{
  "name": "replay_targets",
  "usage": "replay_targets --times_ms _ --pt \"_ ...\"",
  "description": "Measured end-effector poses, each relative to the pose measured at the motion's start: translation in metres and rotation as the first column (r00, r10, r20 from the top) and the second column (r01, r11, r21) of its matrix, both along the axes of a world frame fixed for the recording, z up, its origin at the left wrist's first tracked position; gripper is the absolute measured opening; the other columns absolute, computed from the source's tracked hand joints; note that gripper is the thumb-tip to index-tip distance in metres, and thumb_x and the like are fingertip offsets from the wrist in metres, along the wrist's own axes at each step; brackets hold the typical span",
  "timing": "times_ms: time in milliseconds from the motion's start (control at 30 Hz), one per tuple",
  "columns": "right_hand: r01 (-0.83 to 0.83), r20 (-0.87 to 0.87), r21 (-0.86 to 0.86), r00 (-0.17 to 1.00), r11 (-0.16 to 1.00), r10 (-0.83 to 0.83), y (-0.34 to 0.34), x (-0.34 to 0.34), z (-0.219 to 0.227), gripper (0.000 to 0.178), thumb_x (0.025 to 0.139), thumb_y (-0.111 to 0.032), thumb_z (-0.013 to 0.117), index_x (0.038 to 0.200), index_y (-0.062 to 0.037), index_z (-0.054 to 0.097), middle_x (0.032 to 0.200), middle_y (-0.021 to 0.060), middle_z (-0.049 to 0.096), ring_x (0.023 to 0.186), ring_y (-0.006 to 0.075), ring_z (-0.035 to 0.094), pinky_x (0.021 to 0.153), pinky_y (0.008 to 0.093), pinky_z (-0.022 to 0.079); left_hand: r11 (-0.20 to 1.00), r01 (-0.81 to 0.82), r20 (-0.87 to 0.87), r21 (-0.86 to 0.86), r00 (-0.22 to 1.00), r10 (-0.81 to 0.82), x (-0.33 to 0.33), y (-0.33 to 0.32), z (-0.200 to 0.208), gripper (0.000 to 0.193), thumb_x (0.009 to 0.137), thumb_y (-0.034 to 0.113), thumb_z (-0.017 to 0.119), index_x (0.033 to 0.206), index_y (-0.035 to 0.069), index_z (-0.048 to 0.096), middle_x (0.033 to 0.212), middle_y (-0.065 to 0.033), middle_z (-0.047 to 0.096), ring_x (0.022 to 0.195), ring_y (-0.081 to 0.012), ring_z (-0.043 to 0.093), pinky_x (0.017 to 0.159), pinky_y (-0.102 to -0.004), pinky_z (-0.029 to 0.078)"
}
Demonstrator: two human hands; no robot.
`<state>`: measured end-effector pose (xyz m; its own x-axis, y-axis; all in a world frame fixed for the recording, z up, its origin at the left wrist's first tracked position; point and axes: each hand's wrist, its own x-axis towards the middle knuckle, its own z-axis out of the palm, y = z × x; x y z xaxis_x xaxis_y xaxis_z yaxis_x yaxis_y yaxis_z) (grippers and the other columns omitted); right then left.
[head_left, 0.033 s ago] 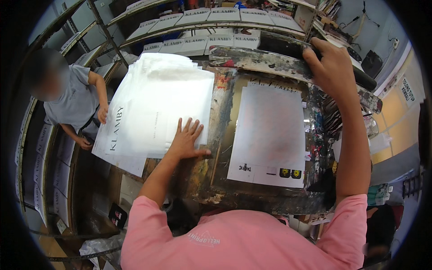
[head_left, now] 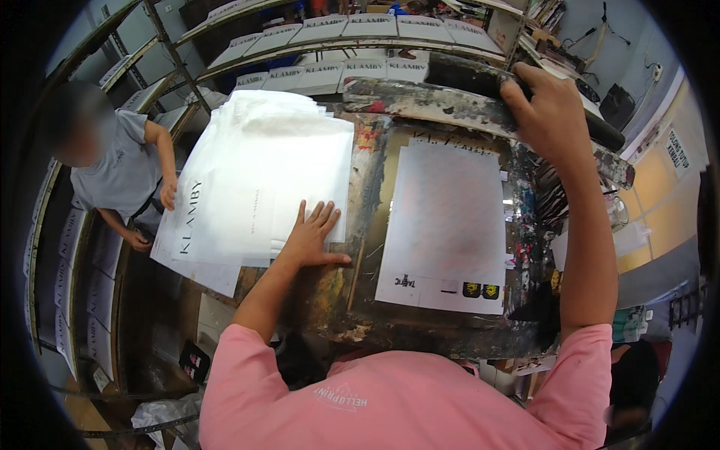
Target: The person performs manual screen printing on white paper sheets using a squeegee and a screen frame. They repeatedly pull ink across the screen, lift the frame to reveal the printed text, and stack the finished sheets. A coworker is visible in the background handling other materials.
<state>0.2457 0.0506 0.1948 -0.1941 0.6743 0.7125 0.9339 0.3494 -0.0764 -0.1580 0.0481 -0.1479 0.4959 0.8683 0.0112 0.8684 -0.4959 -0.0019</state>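
Note:
My left hand lies flat with fingers spread, across the lower right edge of a pile of white sheets with dark lettering. Its thumb points toward the board. At the upper right, my right hand is wrapped round a paint-stained wooden screen frame, which stands raised at the far side. A dark bar shows just behind that frame, next to my thumb. Between my arms, a white printed sheet with small black-and-yellow marks lies on a stained printing board.
At the left, a person in a grey shirt stands beside the pile. Metal racks holding rows of printed white sheets line the far side and left. Tools and a jar crowd the right side.
The view has shifted very slightly. Both hands, the pile and the raised frame hold their places.

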Motion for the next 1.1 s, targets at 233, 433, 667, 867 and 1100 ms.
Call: replay_targets --times_ms 233,433,667,867,1100 --pt "-0.125 0.197 0.161 0.976 0.979 0.092 0.003 0.003 -0.005 0.040 0.096 -0.038 0.061 0.096 0.0011 0.067 0.087 0.0276 0.067 0.088 0.0494 0.065 0.081 0.0545 0.050 0.979 -0.202 0.209 0.034 0.959 0.191 0.062 -0.009 -0.032 0.069 0.114 0.048 0.042 0.167 0.005 0.037 0.175 -0.0173 0.033 0.162 -0.0429 0.027 0.132 -0.0598 0.016" --pt "0.058 -0.008 0.024 0.998 0.998 -0.058 0.005 -0.007 0.007 0.045 0.087 -0.036 0.060 0.074 0.0060 0.065 0.071 0.0272 0.064 0.073 0.0412 0.067 0.077 0.0482 0.054 0.970 -0.244 0.291 0.002 0.928 0.233 0.061 0.009 -0.051 0.055 0.116 0.037 0.039 0.164 0.009 0.045 0.172 -0.0127 0.041 0.160 -0.0416 0.033 0.131 -0.0570 0.020" --pt "-0.026 -0.043 0.006 0.999 1.000 0.026 0.005 0.008 0.005 0.053 0.092 -0.043 0.057 0.077 0.0059 0.070 0.078 0.0258 0.070 0.079 0.0414 0.070 0.082 0.0501 0.055 0.914 -0.366 0.478 -0.176 0.780 0.405 0.054 0.026 -0.018 0.048 0.117 0.035 0.041 0.150 0.007 0.062 0.149 -0.0214 0.063 0.139 -0.0458 0.057 0.127 -0.0576 0.030" --pt "-0.097 -0.007 0.118 0.995 0.988 0.098 0.015 0.015 0.006 0.054 0.094 -0.044 0.055 0.080 0.0058 0.073 0.082 0.0261 0.073 0.084 0.0438 0.071 0.088 0.0546 0.052 0.987 -0.118 0.507 -0.108 0.848 0.157 0.089 0.060 0.027 0.048 0.117 0.036 0.040 0.149 0.008 0.062 0.138 -0.0269 0.067 0.127 -0.0469 0.064 0.126 -0.0598 0.029" --pt "-0.110 0.057 0.025 0.992 0.994 0.109 0.006 0.019 -0.009 0.052 0.096 -0.038 0.053 0.071 0.0039 0.069 0.071 0.0246 0.068 0.071 0.0413 0.068 0.084 0.0560 0.053 0.997 0.068 0.266 -0.032 0.962 -0.057 0.196 -0.048 -0.007 0.096 0.092 0.071 0.067 0.165 0.013 0.045 0.174 -0.0231 0.031 0.162 -0.0490 0.023 0.128 -0.0703 0.008"
